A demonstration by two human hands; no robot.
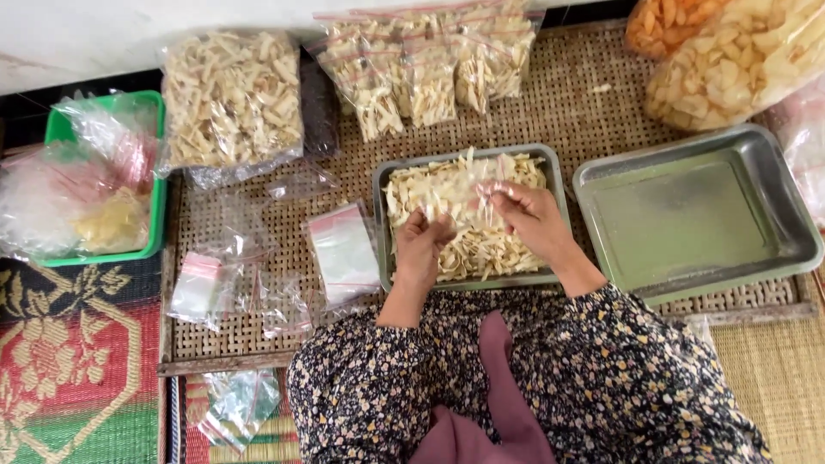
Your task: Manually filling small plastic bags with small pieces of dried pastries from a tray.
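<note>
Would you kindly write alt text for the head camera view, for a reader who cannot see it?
A person's left hand and right hand hold a small clear bag over a metal tray of pale chips on a woven mat. An empty metal tray sits to the right, filled chip bags behind, empty zip bags to the left.

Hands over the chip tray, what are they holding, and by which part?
The left hand and right hand together hold a small clear bag by its top edge, above the tray of pale chips.
</note>
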